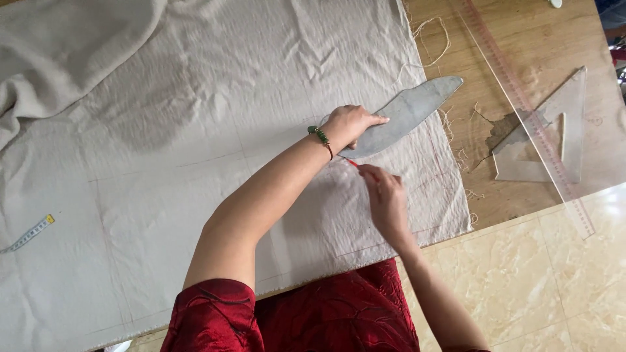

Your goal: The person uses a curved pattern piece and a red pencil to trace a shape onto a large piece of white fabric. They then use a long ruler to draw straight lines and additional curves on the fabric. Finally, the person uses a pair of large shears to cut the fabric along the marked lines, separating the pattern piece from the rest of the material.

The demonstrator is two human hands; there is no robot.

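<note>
Two hands | left hand [349,124] fingers flat on curved template [407,112] | right hand [385,195] fingers pinching, seemingly, red chalk [352,163]

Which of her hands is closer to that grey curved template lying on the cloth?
Left. The left hand presses flat on the lower end of the grey curved template. The right hand sits just below it on the cloth, holding a thin red marker at the template's edge.

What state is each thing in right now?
Left hand: pressing flat on curved template.
Curved template: lying flat on cloth.
Right hand: pinching red marker, tip at template edge.
Cloth: spread, bunched at far left.
Set square: flat on table.
</note>
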